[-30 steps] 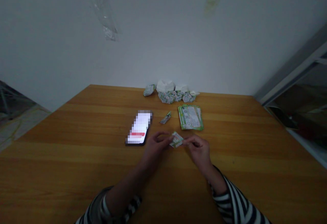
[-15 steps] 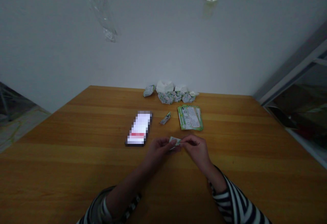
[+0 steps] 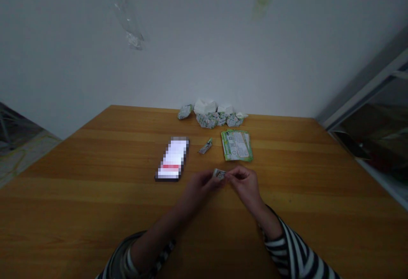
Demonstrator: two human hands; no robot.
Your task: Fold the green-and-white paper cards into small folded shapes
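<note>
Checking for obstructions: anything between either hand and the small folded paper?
Nothing visible. The small folded paper is pinched between the left hand and the right hand, with no gap to block. The phone lies off to the left, and the green printed sheet lies farther from the person.

view: head-worn | faces: forward and down | near: hands [image 3: 245,187] at 6 o'clock, over table [image 3: 95,194] | far: wall [image 3: 204,58] at 12 o'clock
</note>
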